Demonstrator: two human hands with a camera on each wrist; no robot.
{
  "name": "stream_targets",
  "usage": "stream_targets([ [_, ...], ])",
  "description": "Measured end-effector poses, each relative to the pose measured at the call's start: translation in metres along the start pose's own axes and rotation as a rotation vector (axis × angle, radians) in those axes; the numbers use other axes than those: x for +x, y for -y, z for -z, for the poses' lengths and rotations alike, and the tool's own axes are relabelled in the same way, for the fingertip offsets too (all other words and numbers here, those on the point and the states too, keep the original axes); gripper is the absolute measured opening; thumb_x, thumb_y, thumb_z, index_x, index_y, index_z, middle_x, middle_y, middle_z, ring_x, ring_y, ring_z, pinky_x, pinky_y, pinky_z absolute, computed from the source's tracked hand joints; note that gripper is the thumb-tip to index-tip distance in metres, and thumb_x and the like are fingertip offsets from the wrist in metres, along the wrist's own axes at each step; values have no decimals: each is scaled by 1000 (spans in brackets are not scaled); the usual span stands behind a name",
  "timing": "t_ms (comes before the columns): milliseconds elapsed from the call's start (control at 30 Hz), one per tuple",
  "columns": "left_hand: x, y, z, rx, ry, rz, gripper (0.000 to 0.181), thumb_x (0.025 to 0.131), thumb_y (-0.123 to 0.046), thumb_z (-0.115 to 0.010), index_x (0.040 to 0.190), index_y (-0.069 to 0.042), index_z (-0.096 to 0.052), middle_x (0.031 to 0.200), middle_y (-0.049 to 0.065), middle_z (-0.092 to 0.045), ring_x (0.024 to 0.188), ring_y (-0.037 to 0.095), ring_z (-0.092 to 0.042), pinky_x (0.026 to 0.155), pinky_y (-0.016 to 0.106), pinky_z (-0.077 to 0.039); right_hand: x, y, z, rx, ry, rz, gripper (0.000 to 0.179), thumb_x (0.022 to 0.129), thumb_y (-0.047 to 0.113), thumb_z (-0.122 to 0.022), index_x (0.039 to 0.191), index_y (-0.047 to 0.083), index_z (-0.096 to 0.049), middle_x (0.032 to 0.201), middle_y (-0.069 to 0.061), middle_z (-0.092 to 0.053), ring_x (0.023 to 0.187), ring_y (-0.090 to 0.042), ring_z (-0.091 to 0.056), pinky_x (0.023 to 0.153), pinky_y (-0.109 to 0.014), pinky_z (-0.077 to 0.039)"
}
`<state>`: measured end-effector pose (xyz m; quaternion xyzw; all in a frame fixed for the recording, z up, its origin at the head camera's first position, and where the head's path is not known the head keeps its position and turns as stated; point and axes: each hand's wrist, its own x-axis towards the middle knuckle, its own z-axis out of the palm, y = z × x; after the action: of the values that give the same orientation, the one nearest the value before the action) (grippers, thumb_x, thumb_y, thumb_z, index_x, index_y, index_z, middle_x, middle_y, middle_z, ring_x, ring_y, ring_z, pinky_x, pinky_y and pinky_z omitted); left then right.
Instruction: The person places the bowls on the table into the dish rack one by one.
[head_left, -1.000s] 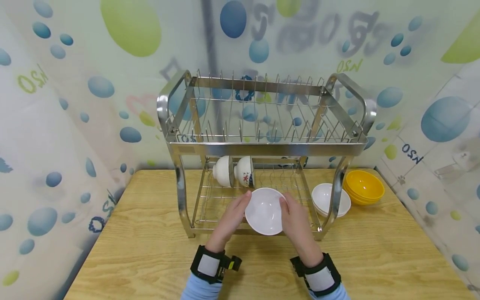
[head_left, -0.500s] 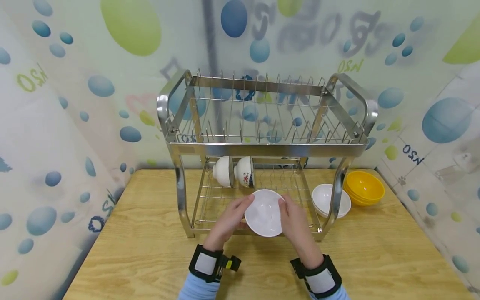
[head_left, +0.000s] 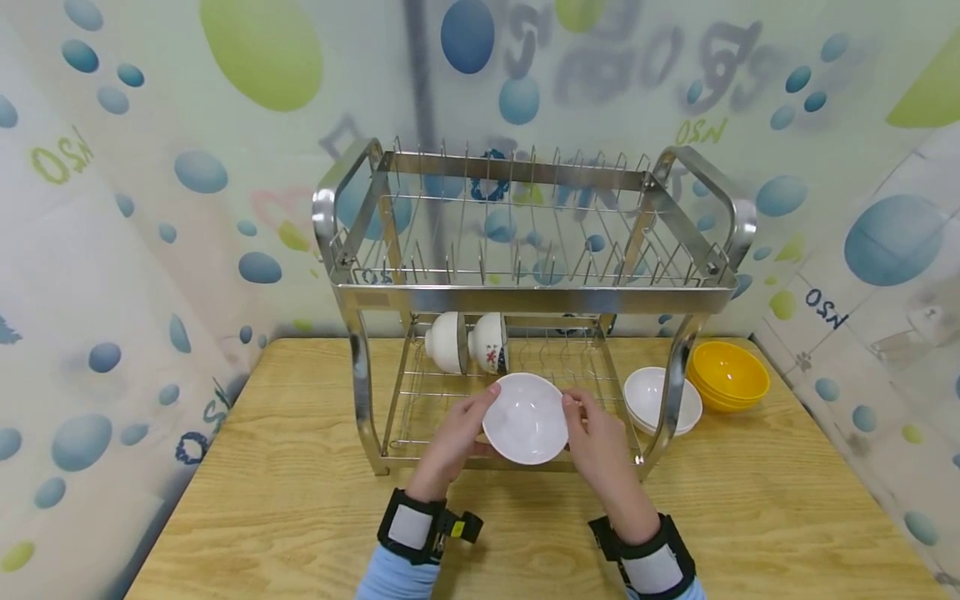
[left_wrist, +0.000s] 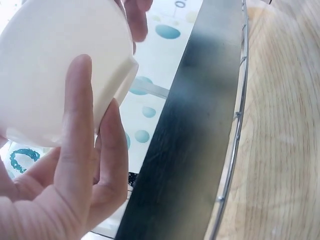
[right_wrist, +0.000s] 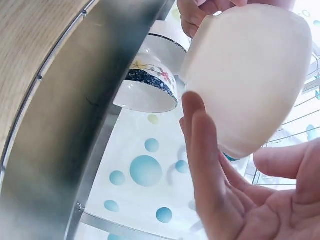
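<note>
A white bowl [head_left: 527, 419] is held in front of the rack's lower tier, its inside tilted up toward me. My left hand [head_left: 452, 437] grips its left side, thumb at the rim; the left wrist view shows fingers [left_wrist: 78, 95] against the bowl's outside. At the bowl's right edge is my right hand [head_left: 602, 450], thumb by the rim. Its fingers [right_wrist: 202, 145] look fairly straight and spread in the right wrist view, loosely about the bowl. Two bowls stand on edge in the lower tier: a white one [head_left: 447, 343] and a flower-patterned one [head_left: 489, 342].
The two-tier metal dish rack [head_left: 536, 298] stands on the wooden table [head_left: 292, 500], its upper tier lined with upright wires. Right of it are stacked white bowls [head_left: 652, 396] and stacked yellow bowls [head_left: 727, 372]. A patterned curtain [head_left: 225, 275] surrounds the table.
The bowl has shifted slightly left and up. My right hand has moved a little right, its thumb sliding from inside the bowl to the rim. The left hand has barely moved.
</note>
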<state>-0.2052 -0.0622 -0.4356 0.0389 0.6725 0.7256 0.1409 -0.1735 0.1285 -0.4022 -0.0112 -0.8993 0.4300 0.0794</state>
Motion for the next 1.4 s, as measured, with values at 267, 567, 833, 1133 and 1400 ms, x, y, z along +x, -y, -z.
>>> stream_targets([
  [267, 0, 0, 2, -33, -18, -17, 64, 95, -54, -44, 126, 2, -55, 108, 20, -62, 86, 18, -63, 69, 48, -57, -4, -2, 10, 23, -37, -29, 27, 99, 26, -51, 116, 9, -62, 98, -12, -71, 78, -23, -70, 57, -25, -49],
  [567, 4, 1, 5, -42, -35, -26, 66, 94, -56, -45, 128, 0, -54, 115, 24, -59, 88, 20, -64, 70, 49, -57, -5, -8, 24, -7, -161, 15, 24, 96, 26, -57, 109, 7, -63, 91, -11, -71, 74, -21, -70, 59, -22, -52],
  [833, 3, -1, 5, -59, -62, -22, 65, 94, -55, -47, 130, -1, -54, 115, 23, -58, 86, 20, -63, 68, 45, -57, -8, -15, 33, -72, -267, 42, 23, 93, 26, -60, 103, 6, -64, 82, -7, -71, 69, -16, -67, 59, -19, -51],
  [1133, 1, -1, 5, -75, -74, -25, 65, 94, -54, -46, 131, -1, -52, 116, 24, -58, 88, 21, -64, 67, 46, -57, -12, -22, 41, -77, -352, 43, 19, 91, 23, -64, 99, 7, -64, 80, -6, -71, 69, -16, -66, 59, -17, -49],
  [1400, 3, 2, 5, -96, -74, -35, 64, 95, -51, -46, 130, 3, -52, 115, 25, -58, 87, 20, -65, 68, 47, -57, -19, -30, 50, -82, -466, 57, 27, 88, 21, -67, 103, 2, -56, 89, -12, -61, 71, -20, -59, 60, -8, -39],
])
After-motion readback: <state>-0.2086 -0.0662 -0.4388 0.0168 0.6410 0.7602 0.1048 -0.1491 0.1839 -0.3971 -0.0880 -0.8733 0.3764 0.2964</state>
